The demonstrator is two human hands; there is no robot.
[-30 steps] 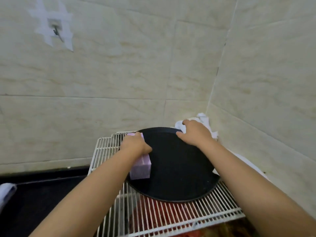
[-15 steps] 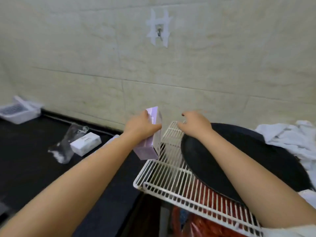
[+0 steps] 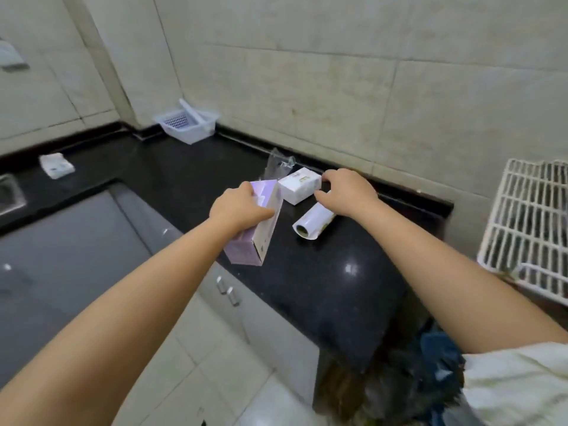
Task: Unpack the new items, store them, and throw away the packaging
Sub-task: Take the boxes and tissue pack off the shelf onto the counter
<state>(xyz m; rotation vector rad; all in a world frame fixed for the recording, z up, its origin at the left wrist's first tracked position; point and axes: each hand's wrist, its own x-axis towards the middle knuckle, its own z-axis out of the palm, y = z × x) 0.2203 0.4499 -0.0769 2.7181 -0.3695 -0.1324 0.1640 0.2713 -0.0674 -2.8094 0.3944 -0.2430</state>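
My left hand (image 3: 238, 209) grips a tall lilac box (image 3: 257, 232) by its top and holds it tilted above the front edge of the black counter (image 3: 338, 272). My right hand (image 3: 345, 192) hovers with fingers spread and curled, empty, just over a small white box (image 3: 299, 185) and a white roll (image 3: 313, 224) that lie on the counter. A crumpled clear plastic wrapper (image 3: 278, 164) lies behind the white box near the wall.
A white plastic basket (image 3: 187, 124) sits in the counter's corner. A small white packet (image 3: 57, 166) lies at far left near a sink edge (image 3: 10, 195). A white wire rack (image 3: 528, 229) is at right. Grey cabinet doors (image 3: 246, 305) stand below the counter.
The view has swung left from the wire rack and black pan to the counter. My left hand carried the lilac box along. My right hand left the pan and now hovers over the white box.
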